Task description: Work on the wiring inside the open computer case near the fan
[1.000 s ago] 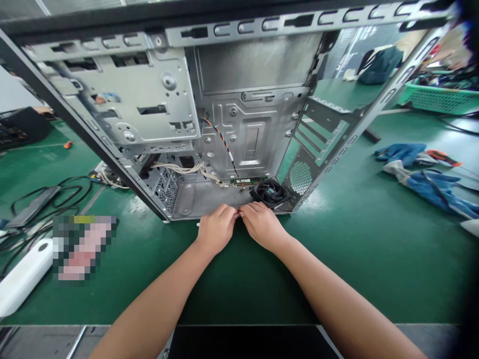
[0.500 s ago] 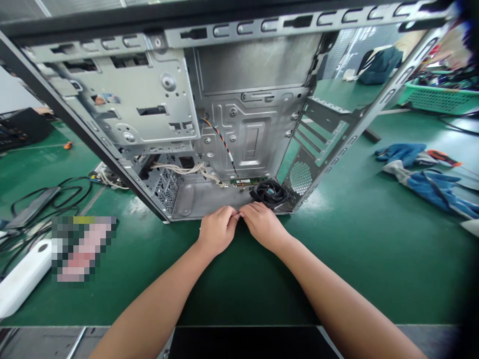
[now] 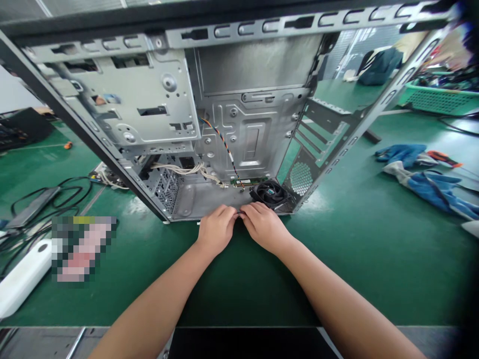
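An open computer case [image 3: 258, 70] stands upright on the green table in front of me. At its bottom front edge, my left hand [image 3: 217, 229] and my right hand [image 3: 265, 225] meet with fingertips pinched close together. A small dark sliver shows between the fingertips; its kind is hidden. Just behind my right hand, a black cooling fan [image 3: 270, 193] lies on the case floor. A green circuit board strip [image 3: 245, 182] is beside the fan. A multicoloured twisted cable [image 3: 226, 147] hangs down toward it, and pale wires [image 3: 190, 169] run along the left side.
To the left are black cables [image 3: 41, 192], a white power strip [image 3: 26, 276] and a blurred-out pinkish item [image 3: 84, 252]. On the right lie blue gloves [image 3: 426, 184] and an orange-handled tool [image 3: 444, 158]. A green basket [image 3: 441, 98] of cables stands behind them.
My hands stay at the case's front edge, with only slight finger movement. The dark sliver between the fingertips shows a little more. The case and its contents keep their places.
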Demonstrator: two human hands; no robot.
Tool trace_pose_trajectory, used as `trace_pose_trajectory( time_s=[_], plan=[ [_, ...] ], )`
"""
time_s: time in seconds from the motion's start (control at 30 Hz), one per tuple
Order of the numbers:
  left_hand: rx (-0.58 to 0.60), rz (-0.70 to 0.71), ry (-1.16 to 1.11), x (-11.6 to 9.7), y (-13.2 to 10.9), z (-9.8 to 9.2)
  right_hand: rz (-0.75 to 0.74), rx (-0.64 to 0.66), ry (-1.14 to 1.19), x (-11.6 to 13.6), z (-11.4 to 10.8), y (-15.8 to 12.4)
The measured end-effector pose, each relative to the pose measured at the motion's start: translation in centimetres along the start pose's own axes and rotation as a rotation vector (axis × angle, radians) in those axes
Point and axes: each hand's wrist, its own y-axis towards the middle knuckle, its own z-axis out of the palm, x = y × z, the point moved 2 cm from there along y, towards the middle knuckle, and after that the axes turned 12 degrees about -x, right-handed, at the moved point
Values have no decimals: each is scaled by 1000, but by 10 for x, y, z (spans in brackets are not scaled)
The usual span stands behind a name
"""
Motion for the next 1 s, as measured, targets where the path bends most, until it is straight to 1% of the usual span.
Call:
trace_pose_trajectory(
  time_s=[0.17,0.57,0.7,1.0],
  plan=[
    [-1,-13,5,-1,1,-1,-31,0,-12,2,-2,0],
    [33,-37,-26,0,0,1,20,-4,-50,-2,3,-1],
    [30,-34,-21,-1,0,0,-2,-16,-57,-1,3,-1],
    [32,-17,-2,-1,2,-1,-102,-59,-90,2,4,-3]
  ],
)
